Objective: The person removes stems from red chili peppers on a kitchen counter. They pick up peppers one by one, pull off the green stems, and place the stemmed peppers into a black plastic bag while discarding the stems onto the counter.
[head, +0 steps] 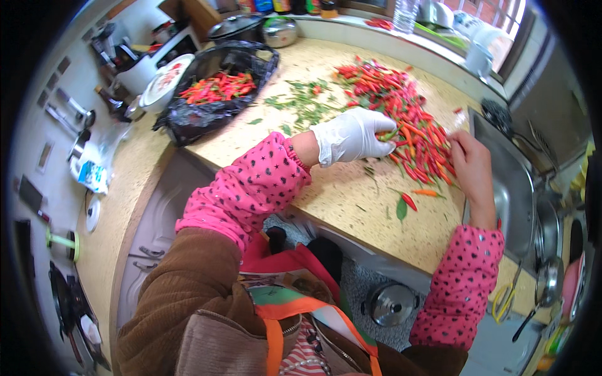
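Observation:
A large heap of red chili peppers (390,94) lies on the speckled yellow countertop (329,192). My left hand (357,136), in a white disposable glove, is closed around a few chilies at the near left of the heap; a green one shows between thumb and fingers. Bare, my right hand (470,162) touches the heap's right edge with its fingertips pinched; whether it holds a chili I cannot tell. Green stems and leaves (305,103) are scattered left of the heap. Nearer me lie a loose red chili (409,202), an orange chili (427,192) and a green leaf (401,209).
A black plastic bag (202,115) with more chilies (221,88) stands at the left, beside a white bowl (160,89). The steel sink (510,174) adjoins the right hand. Behind are a lidded pot (235,28) and a windowsill (329,26) with bottles. Another pot (392,305) is on the floor.

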### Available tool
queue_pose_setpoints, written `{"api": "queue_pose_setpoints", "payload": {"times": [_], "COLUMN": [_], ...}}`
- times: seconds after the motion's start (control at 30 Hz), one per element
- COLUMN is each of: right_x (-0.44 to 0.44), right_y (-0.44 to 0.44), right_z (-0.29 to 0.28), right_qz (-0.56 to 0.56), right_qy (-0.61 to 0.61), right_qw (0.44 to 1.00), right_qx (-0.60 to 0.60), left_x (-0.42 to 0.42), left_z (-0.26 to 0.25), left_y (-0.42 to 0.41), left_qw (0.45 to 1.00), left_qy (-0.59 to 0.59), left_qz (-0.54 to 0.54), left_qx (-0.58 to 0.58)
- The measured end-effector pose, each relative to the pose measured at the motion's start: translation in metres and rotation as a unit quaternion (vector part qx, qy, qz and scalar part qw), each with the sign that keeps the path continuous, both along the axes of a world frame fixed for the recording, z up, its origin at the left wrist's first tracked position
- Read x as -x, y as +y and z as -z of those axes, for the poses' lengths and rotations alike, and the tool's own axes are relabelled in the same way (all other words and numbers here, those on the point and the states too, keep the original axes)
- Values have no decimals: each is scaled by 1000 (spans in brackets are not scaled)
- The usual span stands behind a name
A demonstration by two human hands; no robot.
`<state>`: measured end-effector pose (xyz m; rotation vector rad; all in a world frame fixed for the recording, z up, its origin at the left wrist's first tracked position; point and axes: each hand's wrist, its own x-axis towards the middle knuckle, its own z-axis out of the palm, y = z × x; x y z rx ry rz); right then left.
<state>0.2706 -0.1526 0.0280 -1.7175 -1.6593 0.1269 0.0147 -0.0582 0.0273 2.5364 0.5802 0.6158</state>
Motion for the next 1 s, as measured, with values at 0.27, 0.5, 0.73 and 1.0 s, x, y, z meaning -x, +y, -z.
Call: {"api": "queue_pose_setpoints", "payload": {"times": [0.27,0.5,0.73,1.0], "right_x": [7,6,4,6], "right_y": [-2,-1,-2,1], "right_z": [-3,-2,-2,-2], "right_qz": [-23,-20,-7,-25], "right_qy": [-19,24,-2,-21], "right_qw": [999,1000,1000,999], "right_qx": [-15,-3,-16,-35], "left_x": [160,219,116,18], "left_z": [-60,-99,-56,12], "left_y": [98,98,101,34], "left_qw": [933,767,970,977], "left_qy": [53,414,141,159], "left_qz": [-301,-468,-169,-4], "left_qx": [-191,-145,-103,-142]}}
